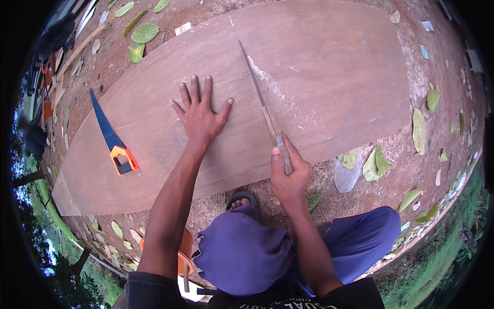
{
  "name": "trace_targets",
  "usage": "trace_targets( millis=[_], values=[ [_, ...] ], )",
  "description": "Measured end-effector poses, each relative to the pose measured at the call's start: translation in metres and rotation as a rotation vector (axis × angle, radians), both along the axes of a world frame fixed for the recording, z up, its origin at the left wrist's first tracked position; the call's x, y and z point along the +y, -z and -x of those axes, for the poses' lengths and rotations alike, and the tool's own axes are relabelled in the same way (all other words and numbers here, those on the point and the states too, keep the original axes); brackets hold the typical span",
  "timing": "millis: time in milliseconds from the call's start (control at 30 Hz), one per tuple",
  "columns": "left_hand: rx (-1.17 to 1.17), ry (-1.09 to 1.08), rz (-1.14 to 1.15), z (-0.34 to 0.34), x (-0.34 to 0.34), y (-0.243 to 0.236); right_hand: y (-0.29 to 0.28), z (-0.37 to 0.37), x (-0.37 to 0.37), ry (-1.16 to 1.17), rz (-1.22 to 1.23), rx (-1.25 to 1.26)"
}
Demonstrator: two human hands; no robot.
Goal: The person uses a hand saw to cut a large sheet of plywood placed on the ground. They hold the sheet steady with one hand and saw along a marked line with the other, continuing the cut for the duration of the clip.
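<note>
A large plywood board [339, 77] lies on the ground in front of me. My left hand [200, 113] rests palm down on it, fingers spread. My right hand [288, 170] grips the worn wooden handle of a long, narrow-bladed tool [253, 77], seemingly a saw seen edge-on. Its blade points away from me along a thin line of pale dust that continues toward the board's far edge. A second hand saw [106, 126], with a dark blue blade and orange-and-black handle, lies on the board to the left of my left arm.
Reddish soil with green leaves [144, 33] surrounds the board. My knee and sandaled foot [242, 201] are at its near edge, beside an orange object [185, 257] partly behind my left arm. Wood pieces and dark objects [56, 77] stand at the far left; grass borders the right.
</note>
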State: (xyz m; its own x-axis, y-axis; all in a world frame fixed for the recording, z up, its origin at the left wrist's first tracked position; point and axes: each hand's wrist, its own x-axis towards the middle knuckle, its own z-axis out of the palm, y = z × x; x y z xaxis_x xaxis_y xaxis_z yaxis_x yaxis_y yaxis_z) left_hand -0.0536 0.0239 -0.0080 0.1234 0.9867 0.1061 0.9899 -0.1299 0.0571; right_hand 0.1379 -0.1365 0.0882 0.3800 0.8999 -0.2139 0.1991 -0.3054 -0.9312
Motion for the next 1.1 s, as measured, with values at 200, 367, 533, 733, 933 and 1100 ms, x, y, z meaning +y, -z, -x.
trace_targets(
  millis=[200, 367, 533, 733, 933, 1100],
  values=[
    [0.016, -0.008, 0.000, 0.005, -0.002, -0.003, -0.035, -0.015, -0.112, -0.037, -0.035, -0.055],
    [0.007, 0.001, 0.009, 0.000, -0.002, -0.003, -0.005, -0.004, -0.024, 0.024, 0.025, 0.005],
    [0.013, -0.011, 0.005, 0.008, -0.004, -0.003, 0.010, 0.005, -0.032, 0.001, -0.083, -0.040],
    [-0.005, 0.001, -0.014, -0.002, -0.003, -0.002, -0.019, -0.011, -0.107, 0.002, -0.065, -0.044],
    [0.011, -0.012, 0.022, 0.005, -0.002, -0.003, 0.013, 0.003, -0.018, 0.011, -0.056, 0.001],
    [0.005, -0.013, -0.014, 0.002, 0.000, -0.003, -0.036, -0.012, -0.110, -0.036, -0.036, -0.081]
  ],
)
